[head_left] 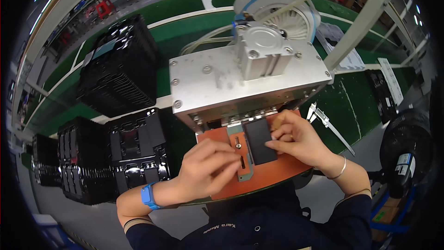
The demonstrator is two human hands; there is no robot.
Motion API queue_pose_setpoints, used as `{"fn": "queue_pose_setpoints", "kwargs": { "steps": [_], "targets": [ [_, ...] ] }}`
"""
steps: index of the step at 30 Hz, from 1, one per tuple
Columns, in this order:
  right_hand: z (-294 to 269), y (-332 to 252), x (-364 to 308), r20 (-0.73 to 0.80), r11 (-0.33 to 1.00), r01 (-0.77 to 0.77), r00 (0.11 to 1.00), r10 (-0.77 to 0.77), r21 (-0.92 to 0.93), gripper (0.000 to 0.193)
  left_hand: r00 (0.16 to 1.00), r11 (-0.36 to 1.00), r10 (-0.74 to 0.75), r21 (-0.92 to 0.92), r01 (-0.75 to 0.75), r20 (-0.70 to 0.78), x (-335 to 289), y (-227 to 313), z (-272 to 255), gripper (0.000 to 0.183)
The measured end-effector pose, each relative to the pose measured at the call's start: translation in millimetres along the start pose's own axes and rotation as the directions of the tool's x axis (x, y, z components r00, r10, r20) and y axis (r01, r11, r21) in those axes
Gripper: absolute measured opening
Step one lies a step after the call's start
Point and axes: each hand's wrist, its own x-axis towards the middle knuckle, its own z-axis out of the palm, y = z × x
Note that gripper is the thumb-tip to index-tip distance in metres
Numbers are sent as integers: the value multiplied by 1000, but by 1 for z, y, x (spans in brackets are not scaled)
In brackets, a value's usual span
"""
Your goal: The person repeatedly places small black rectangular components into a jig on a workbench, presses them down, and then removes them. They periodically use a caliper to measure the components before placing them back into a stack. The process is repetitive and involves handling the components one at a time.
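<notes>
A flat black rectangular piece (259,141) lies on an orange base plate (286,169) at the front of a metal press (215,81). Along its left side runs a grey-green guide bar (245,176) with slots and a screw. My left hand (206,169) is closed in a pinch beside this bar; whatever its fingertips hold, if anything, is too small to make out. My right hand (298,141) grips the right edge of the black piece, thumb over the edge and fingers curled. Something tan shows at its index fingertip.
Stacks of glossy black trays (122,69) stand at the left, with more black trays (138,150) nearer. A caliper (330,127) lies right of the press. Behind stands a large clear-rimmed reel (291,18). A black fan (407,143) is at the far right.
</notes>
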Motion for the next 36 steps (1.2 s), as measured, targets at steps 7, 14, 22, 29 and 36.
{"fn": "queue_pose_setpoints", "kwargs": {
  "steps": [7,14,22,29,36],
  "targets": [
    [57,4,-12,119,946,324,938,-324,20,23,790,439,-560,-719,539,250,-15,26,-13,20],
    [121,-29,55,607,195,848,495,-621,-493,28,514,840,-521,-301,451,-681,-88,-62,-105,30],
    [203,2,159,826,-694,468,433,-360,-547,36,657,511,-439,431,744,-613,-122,-97,-114,41],
    [206,6,158,859,-731,480,419,-295,-485,34,767,527,-524,567,634,-370,-139,-104,-111,49],
    [144,-23,77,794,-555,644,140,-591,-526,36,804,593,-398,545,593,-442,-134,-106,-114,49]
  ]
}}
